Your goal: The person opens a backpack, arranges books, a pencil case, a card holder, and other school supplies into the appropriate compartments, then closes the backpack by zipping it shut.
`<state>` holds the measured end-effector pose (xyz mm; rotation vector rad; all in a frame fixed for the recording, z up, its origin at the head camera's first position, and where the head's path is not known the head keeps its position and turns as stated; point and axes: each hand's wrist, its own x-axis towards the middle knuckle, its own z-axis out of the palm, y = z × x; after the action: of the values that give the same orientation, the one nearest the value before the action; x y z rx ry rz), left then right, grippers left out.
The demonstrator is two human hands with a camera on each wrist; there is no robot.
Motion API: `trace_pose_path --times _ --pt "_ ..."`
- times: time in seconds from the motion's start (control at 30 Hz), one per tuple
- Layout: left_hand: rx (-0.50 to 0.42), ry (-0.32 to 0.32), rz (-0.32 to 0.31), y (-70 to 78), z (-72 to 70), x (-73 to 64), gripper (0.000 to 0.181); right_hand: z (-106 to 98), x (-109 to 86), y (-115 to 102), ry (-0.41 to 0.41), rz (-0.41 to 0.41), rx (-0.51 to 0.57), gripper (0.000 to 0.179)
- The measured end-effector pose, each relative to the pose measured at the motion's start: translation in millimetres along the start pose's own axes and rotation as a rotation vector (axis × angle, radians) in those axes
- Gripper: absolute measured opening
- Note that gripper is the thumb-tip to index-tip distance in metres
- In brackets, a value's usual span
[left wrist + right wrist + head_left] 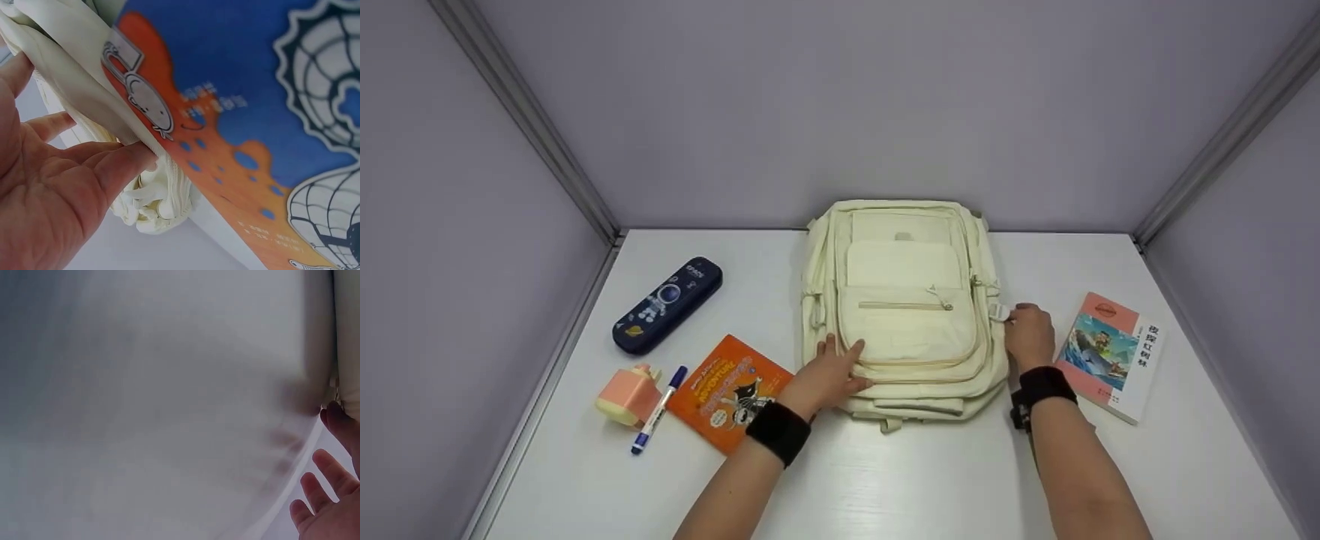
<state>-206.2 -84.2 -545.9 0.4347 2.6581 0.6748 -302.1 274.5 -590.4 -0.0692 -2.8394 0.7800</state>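
A cream backpack (911, 330) lies front side up in the head view, its zipped pockets facing me. My left hand (826, 377) rests on its lower left part with the fingers spread. In the left wrist view, the left hand's (62, 185) thumb touches the pale fabric (84, 79). At the bag's right side my right hand (1031, 337) pinches a small white buckle (999, 311) between thumb and index finger. The right wrist view shows the right hand's (332, 495) other fingers standing apart, with the buckle mostly hidden.
An orange book (724, 390) lies partly behind the left forearm. Left of it are a blue-capped marker (658, 410), a pink-and-yellow block-shaped object (630, 396) and a navy pencil case (667, 306). A pink-and-white book (1110, 356) lies right of the right hand. Grey panels surround the table.
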Motion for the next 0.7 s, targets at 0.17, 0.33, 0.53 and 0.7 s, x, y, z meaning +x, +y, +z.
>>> trace_pose_path --times 0.17,0.33,0.53,0.7 --pt "0.024 0.007 0.004 1.0 -0.2 0.1 0.076 -5 1.2 -4 -0.037 0.038 0.019 0.023" --pt "0.017 0.001 -0.014 1.3 -0.6 -0.1 0.076 -7 2.1 -6 -0.08 0.068 0.032 0.024" --pt "0.02 0.002 -0.011 1.3 -0.3 0.3 0.076 -8 5.7 -9 -0.103 0.156 0.002 0.03" --pt "0.005 0.004 -0.011 1.0 0.1 -0.2 0.075 -9 7.2 -11 -0.1 0.226 -0.019 0.028"
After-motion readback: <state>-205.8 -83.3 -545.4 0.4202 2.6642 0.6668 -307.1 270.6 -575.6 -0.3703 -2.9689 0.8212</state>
